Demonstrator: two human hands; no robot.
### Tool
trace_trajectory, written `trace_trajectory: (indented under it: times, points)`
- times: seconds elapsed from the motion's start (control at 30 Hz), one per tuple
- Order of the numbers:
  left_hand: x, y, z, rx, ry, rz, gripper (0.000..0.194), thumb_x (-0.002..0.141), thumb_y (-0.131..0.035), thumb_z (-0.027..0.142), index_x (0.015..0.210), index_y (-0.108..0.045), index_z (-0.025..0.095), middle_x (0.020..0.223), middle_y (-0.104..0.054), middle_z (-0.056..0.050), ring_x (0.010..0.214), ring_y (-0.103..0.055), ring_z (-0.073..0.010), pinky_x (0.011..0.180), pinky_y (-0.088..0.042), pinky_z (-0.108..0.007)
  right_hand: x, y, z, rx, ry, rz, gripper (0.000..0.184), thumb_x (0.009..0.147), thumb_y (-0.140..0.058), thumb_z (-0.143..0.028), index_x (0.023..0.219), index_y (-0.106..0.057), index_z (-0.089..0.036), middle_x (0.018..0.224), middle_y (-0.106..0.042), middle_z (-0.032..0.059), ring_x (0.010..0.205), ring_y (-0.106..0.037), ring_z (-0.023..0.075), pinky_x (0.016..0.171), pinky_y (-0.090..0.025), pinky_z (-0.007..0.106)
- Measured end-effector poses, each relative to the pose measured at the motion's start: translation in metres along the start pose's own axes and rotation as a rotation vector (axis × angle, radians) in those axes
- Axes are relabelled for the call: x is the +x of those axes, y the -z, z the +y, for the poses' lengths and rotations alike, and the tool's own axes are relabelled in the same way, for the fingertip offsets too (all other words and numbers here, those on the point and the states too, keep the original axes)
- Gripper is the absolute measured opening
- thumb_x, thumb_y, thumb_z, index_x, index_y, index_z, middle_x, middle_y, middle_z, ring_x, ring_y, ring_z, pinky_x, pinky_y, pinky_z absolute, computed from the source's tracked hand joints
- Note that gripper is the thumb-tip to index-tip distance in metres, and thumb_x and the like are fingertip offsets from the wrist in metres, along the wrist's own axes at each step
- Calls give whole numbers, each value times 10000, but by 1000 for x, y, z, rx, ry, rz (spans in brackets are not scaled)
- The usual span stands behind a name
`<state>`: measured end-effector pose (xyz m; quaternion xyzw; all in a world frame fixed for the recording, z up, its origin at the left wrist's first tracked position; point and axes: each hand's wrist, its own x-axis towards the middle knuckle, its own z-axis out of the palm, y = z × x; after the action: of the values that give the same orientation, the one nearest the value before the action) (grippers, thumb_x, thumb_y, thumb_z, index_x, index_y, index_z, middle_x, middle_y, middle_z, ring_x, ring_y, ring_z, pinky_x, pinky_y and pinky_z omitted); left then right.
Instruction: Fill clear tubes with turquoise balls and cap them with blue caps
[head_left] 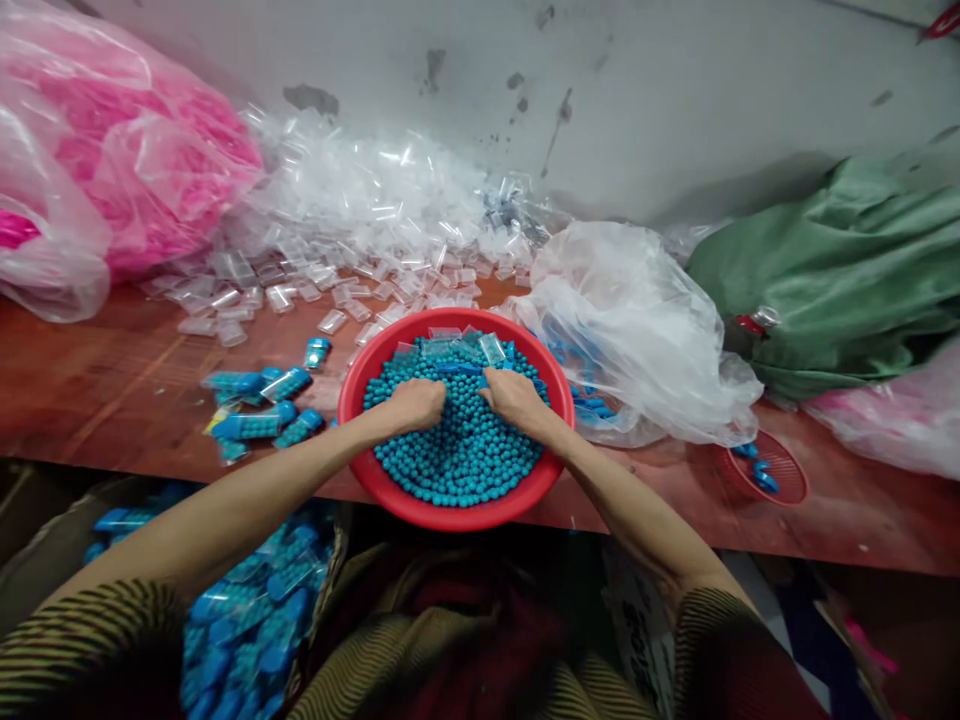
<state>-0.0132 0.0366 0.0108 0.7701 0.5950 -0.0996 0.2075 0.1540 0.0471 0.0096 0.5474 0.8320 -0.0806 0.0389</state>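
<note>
Table (pixel 652 480) under red plastic basin (pixel 457 515). Inside, left hand (pixel 418 404) and right hand (pixel 516 396), fingers (pixel 435 396) curled; cannot tell whether grasping anything. Toward far side, clear plastic containers (pixel 492 348); beneath both hands, turquoise beads (pixel 469 460). Best to work low and gently, avoiding spills.

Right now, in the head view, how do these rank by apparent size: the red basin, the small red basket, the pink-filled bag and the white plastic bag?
1. Pink-filled bag, though the frame edge cuts it off
2. Red basin and white plastic bag: too alike to rank
3. Small red basket
</note>
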Motion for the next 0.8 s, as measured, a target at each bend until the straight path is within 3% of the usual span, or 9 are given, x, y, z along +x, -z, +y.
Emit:
trace_trajectory:
  times: [0.1, 0.2, 0.33, 0.43, 0.6, 0.73, 0.8]
  points:
    - [16, -11, 19, -90, -2, -24, 206, 709, -540, 131, 877, -658, 122, 949, -678, -170, 1007, -610, -300, 855, -461, -365, -9, 1, 12, 122, 40, -26, 176, 872, -510, -257, 985, -577, -141, 1005, -669, 126, 955, -612, 223, 775, -426, 278]
    - [34, -18, 31, -235, -5, -32, 157, 704, -538, 127, 822, -642, 131, 887, -670, -134, 971, -609, -272, 829, -465, -331, -13, 0, 20, 324, 18, 32, 162, 837, -541, -262, 953, -581, -155, 949, -666, 82, 889, -605, 192, 763, -416, 273]
    - [36, -13, 18, -507, -53, -121, 143, 752, -521, 268, 770, -585, 142, 704, -611, -49, 699, -599, -182, 632, -481, -270, -14, -6, 34, 662, -73, 160, 203, 787, -563, -352, 865, -554, -165, 790, -631, 10, 730, -590, 155, 653, -423, 256]
    - [24, -7, 2, -723, -120, -176, 232, 774, -493, 376, 781, -552, 152, 680, -564, -3, 613, -540, -117, 590, -455, -236, -17, -11, 37, 805, -73, 190, 234, 806, -537, -358, 945, -527, -169, 703, -619, -23, 652, -595, 143, 612, -431, 248]
    - [10, -9, -4, -1277, -97, -195, 312, 590, -701, 368, 739, -538, 148, 634, -513, 34, 573, -466, -84, 582, -382, -230, -24, -6, 23, 443, -11, 240, 291, 854, -535, -344, 1076, -571, -160, 931, -686, 88, 893, -643, 217, 774, -462, 313]
    - [4, -9, -4, -1320, -105, -178, 347, 600, -699, 376, 829, -563, 154, 737, -601, 1, 666, -537, -113, 613, -384, -238, -24, -6, 21, 324, 53, 238, 358, 909, -427, -255, 1237, -510, -138, 1202, -610, 133, 1125, -562, 213, 943, -419, 332]
    - [2, -9, -6, -1215, -66, -162, 299, 647, -648, 379, 834, -560, 163, 728, -607, 2, 645, -540, -116, 568, -366, -229, -24, -9, 24, 333, 101, 215, 403, 901, -407, -209, 1291, -461, -119, 1271, -563, 143, 1180, -522, 204, 992, -390, 345]
